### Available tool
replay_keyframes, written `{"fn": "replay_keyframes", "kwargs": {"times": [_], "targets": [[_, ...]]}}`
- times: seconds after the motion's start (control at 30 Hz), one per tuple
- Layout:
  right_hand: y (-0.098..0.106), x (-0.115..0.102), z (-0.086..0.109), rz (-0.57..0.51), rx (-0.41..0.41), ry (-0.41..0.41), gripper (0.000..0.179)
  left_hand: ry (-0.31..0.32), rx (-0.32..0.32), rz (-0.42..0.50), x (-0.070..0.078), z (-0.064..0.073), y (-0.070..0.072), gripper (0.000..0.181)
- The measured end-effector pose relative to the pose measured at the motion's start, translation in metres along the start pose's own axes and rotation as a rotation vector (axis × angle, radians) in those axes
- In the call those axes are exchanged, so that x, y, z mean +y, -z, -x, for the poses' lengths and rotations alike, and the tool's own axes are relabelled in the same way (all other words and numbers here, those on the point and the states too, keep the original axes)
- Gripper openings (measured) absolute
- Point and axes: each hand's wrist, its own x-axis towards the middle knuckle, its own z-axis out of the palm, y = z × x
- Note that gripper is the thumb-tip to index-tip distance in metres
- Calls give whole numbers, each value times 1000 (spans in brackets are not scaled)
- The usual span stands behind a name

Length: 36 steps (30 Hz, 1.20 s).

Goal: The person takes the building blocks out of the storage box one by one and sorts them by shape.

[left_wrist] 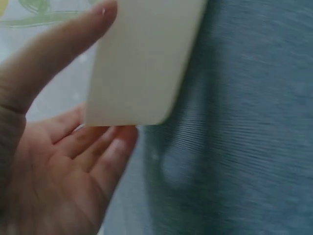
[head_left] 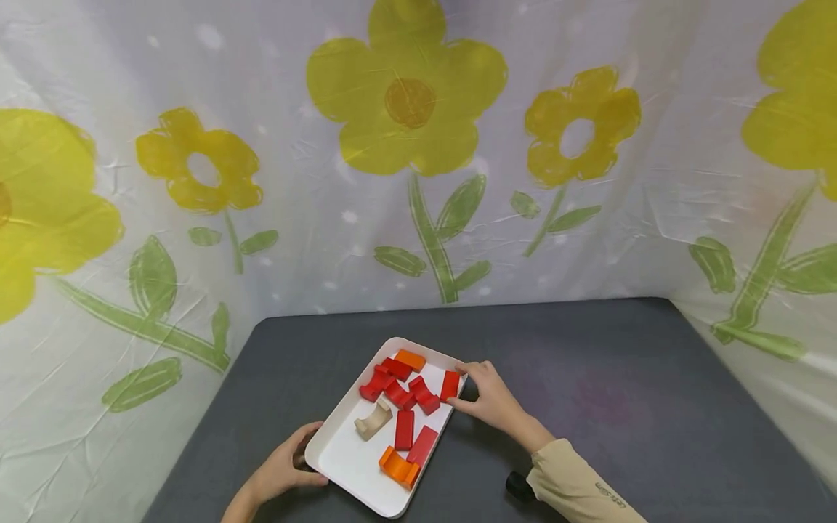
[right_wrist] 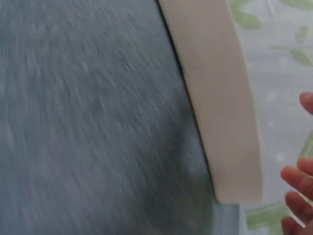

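A white shallow tray [head_left: 346,465] lies aslant on the dark table. In it are several red blocks, some arched, such as a red arch block [head_left: 425,396] and a red rectangular block [head_left: 404,430]. A tan arch block [head_left: 373,421], an orange arch block [head_left: 399,468] and an orange block [head_left: 410,360] are there too. My left hand [head_left: 288,465] spans the tray's near left corner, thumb along one wall and extended fingers at the other. At the far right corner, my right hand [head_left: 490,396] spreads its fingers near the rim, close to a red block [head_left: 450,386].
The dark grey table [head_left: 588,349] extends on both sides of the tray. Behind it hangs a white curtain [head_left: 307,240] printed with yellow flowers. A small black object [head_left: 519,487] shows beside the beige right sleeve [head_left: 575,483].
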Motion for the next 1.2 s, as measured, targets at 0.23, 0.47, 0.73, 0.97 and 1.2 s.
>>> {"fn": "replay_keyframes", "kwargs": {"times": [0.23,0.47,0.73,0.97,1.2], "targets": [[-20,-10,-1,91,58,-42,40,51,23,-31,-3,-1,-3,76],[-41,-28,-6,313,14,-109,41,12,3,-72,-3,1,0,71],[-48,-29,-18,422,-14,-155,42,-78,80,-273,9,-2,2,78],[-49,-23,-18,383,10,-159,40,-23,36,-424,26,-11,2,78],[-50,-22,-18,305,96,-102,38,33,38,-403,27,-11,4,77]]}}
